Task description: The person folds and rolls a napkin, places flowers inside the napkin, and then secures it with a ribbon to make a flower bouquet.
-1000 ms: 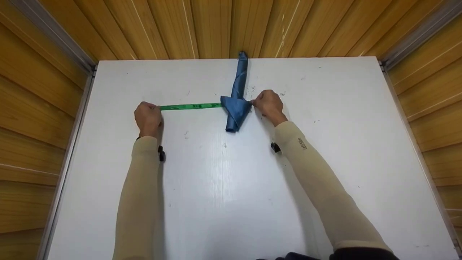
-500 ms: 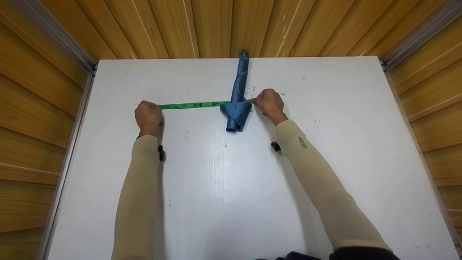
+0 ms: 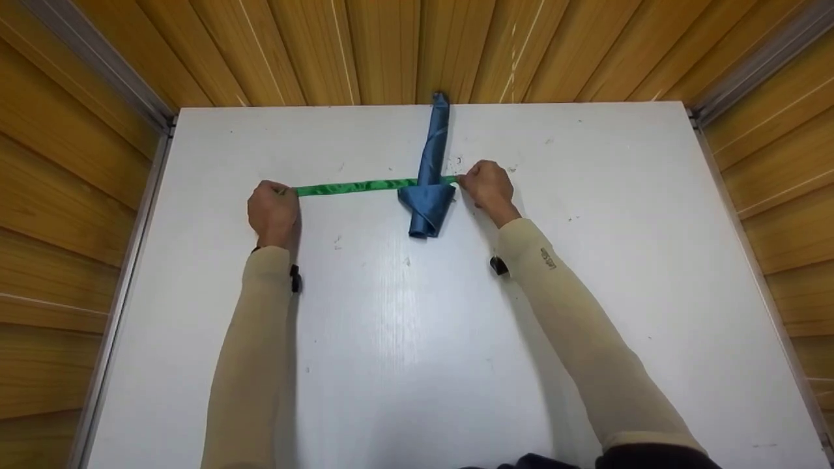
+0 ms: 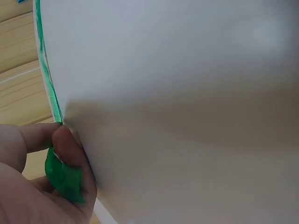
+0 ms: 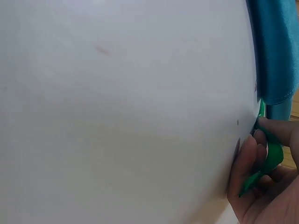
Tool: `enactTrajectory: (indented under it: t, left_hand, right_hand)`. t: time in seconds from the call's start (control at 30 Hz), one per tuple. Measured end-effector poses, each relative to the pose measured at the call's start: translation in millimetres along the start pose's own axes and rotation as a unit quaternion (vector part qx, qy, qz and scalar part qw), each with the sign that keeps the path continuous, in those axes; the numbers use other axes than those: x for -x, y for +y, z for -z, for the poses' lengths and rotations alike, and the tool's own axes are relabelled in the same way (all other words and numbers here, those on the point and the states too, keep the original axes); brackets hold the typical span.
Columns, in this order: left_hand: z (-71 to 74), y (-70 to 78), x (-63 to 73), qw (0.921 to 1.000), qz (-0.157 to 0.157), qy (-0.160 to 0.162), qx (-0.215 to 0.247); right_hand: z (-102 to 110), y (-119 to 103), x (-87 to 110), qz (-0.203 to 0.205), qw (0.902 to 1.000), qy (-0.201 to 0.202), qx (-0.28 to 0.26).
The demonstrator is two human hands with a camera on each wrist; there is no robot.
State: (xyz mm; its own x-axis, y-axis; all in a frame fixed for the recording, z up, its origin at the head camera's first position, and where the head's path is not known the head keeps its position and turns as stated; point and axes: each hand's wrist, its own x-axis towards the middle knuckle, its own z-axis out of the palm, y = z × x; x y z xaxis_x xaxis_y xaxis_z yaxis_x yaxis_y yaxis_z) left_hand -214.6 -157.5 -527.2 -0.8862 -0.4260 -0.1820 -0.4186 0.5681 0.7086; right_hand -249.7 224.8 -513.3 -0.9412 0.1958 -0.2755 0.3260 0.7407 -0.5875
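A green ribbon (image 3: 352, 187) runs nearly level across the table, passing under a rolled blue satin cloth (image 3: 432, 156). The cloth lies lengthwise near the far edge, with a folded flap (image 3: 430, 198) spread around its lower part. My left hand (image 3: 272, 210) pinches the ribbon's left part between thumb and finger; in the left wrist view a loose tail (image 4: 65, 179) of ribbon hangs inside the palm. Just right of the cloth, my right hand (image 3: 487, 187) pinches the ribbon's other end, and its tail (image 5: 271, 158) curls within the fingers in the right wrist view.
The white table (image 3: 391, 326) has small dark marks and scuffs. Wood-patterned panels (image 3: 384, 52) stand behind it and along both sides, with metal rails (image 3: 124, 260) at the side edges. The cloth's far tip reaches the back panel.
The cloth's flap has dropped toward me, baring ribbon on the cloth's right side. My left hand has shifted slightly right, and the ribbon looks a little slacker. The right hand stays nearly still.
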Motion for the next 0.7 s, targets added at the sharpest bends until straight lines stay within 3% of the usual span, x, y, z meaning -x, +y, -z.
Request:
enactTrajectory:
  t: [0.1,0.23,0.33,0.43,0.53,0.6,0.7]
  left_hand:
    - [-1.6,4.3,4.0,0.9994,-0.022,0.023,-0.014]
    - [-6.4,15.7,15.4,0.9946,-0.073,0.06,-0.043]
    - [-13.5,28.8,30.0,0.9911,-0.12,0.051,-0.024]
    - [-24.1,42.4,46.7,0.9872,-0.157,0.007,0.028]
    - [-37.8,53.5,61.1,0.9784,-0.184,-0.05,0.08]
    - [-47.5,59.2,68.0,0.9725,-0.189,-0.09,0.102]
    - [-60.5,66.4,76.1,0.9645,-0.162,-0.156,0.138]
  right_hand:
    - [1,0,3.7,0.007,0.9998,-0.009,-0.013]
    - [4,0,12.7,0.038,0.999,-0.018,-0.015]
    - [7,2,19.8,0.068,0.9976,-0.008,-0.001]
    - [9,7,25.6,0.082,0.9966,-0.001,0.006]
    - [11,13,30.4,0.077,0.997,-0.005,-0.005]
    - [11,14,33.3,0.071,0.9972,-0.011,-0.02]
    - [10,14,38.4,0.064,0.9966,-0.028,-0.044]
